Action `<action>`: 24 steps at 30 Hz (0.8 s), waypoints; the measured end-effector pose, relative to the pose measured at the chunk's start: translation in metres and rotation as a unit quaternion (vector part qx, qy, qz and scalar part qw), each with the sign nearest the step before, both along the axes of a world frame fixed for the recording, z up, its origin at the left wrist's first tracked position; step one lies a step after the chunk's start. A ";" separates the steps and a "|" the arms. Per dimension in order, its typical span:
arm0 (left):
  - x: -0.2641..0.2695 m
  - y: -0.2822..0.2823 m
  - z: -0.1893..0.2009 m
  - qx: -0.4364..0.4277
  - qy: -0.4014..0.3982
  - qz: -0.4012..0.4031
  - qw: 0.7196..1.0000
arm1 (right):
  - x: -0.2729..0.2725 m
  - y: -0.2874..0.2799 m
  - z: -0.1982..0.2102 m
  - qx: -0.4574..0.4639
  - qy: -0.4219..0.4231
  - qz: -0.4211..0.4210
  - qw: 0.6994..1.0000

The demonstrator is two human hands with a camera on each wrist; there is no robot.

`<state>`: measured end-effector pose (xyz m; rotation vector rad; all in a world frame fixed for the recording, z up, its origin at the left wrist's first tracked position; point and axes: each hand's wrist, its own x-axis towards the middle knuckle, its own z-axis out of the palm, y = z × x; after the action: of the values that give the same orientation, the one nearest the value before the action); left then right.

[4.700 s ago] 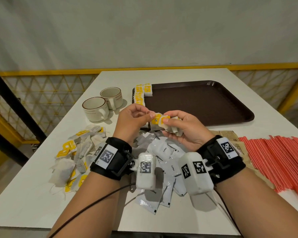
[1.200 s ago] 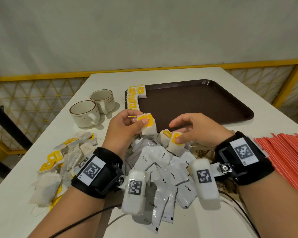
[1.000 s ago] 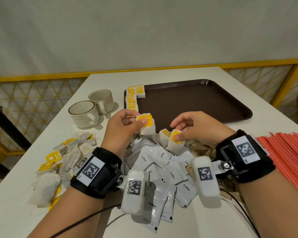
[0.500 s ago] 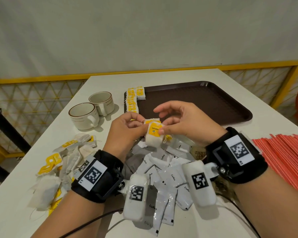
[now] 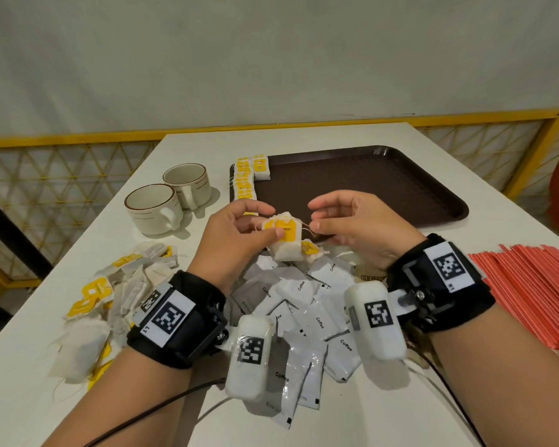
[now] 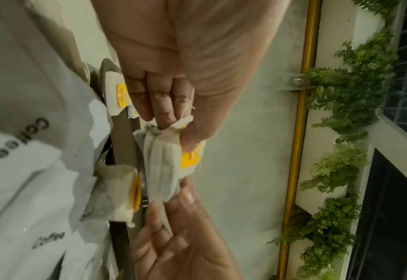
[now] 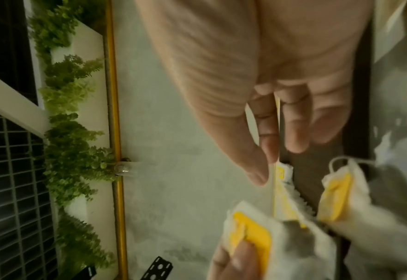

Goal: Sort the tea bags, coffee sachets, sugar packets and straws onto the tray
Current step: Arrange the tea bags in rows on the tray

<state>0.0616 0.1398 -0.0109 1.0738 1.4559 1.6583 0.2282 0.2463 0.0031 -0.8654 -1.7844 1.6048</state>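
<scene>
My left hand pinches a small stack of tea bags, white with yellow tags, just above the near edge of the brown tray. The left wrist view shows thumb and fingers of the left hand clamped on the stack. My right hand hovers right beside it, fingers loosely spread with nothing between them; one fingertip touches the bags. A thin string trails toward it. A row of tea bags lines the tray's left edge. Another tea bag lies below on the coffee sachets.
Loose tea bags are heaped at the left of the white table. Red straws lie at the right, brown sugar packets under my right wrist. Two cups stand left of the tray.
My right hand lifted a tea bag from the pile, brought it to the one in my left hand, then let go and drew slightly right. Both hands rose toward the tray.
</scene>
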 end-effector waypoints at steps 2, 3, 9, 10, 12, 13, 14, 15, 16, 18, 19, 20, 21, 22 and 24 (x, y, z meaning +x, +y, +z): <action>-0.001 0.000 0.001 0.005 -0.008 0.011 1.000 | 0.004 0.004 -0.002 0.038 -0.078 0.004 0.996; -0.002 0.000 0.001 0.006 -0.012 0.011 1.000 | 0.004 0.004 -0.004 0.049 -0.108 0.012 0.993; -0.002 0.000 0.000 0.006 -0.027 0.013 1.000 | 0.001 0.002 -0.008 0.090 -0.179 0.052 0.978; -0.003 0.000 0.000 0.006 -0.026 0.012 1.000 | 0.001 0.002 -0.009 0.100 -0.179 0.054 0.977; -0.003 0.001 -0.001 0.009 -0.023 0.010 1.000 | 0.000 0.003 -0.011 0.105 -0.165 0.058 0.979; -0.003 0.001 -0.002 0.010 -0.022 0.012 1.000 | 0.000 0.003 -0.012 0.102 -0.155 0.060 0.981; -0.004 0.002 -0.002 0.009 -0.022 0.015 1.000 | 0.000 0.003 -0.013 0.095 -0.144 0.060 0.983; -0.005 0.002 -0.001 0.009 -0.026 0.019 0.999 | 0.000 0.003 -0.013 0.085 -0.130 0.061 0.986; -0.009 0.002 0.001 0.008 -0.031 0.022 0.999 | 0.000 0.003 -0.013 0.077 -0.116 0.064 0.988; -0.020 0.004 0.008 0.004 -0.030 0.018 0.999 | -0.001 0.003 -0.005 0.086 -0.102 0.075 0.988; -0.027 0.005 0.013 -0.003 -0.016 0.013 1.000 | -0.001 0.003 0.001 0.098 -0.108 0.086 0.986; -0.034 0.007 0.021 -0.015 0.011 0.009 1.000 | -0.003 0.004 0.009 0.112 -0.118 0.099 0.982; -0.040 0.011 0.028 -0.033 0.048 0.008 0.998 | -0.005 0.007 0.017 0.128 -0.131 0.109 0.977; -0.047 0.016 0.035 -0.053 0.084 0.007 0.995 | -0.009 0.011 0.025 0.144 -0.141 0.114 0.973; -0.059 0.031 0.049 -0.088 0.129 0.000 0.988 | -0.020 0.022 0.041 0.168 -0.147 0.118 0.968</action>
<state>0.0029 0.1712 0.0378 1.2206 1.7304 1.3980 0.2083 0.2679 0.0437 -0.7833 -2.3616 1.2987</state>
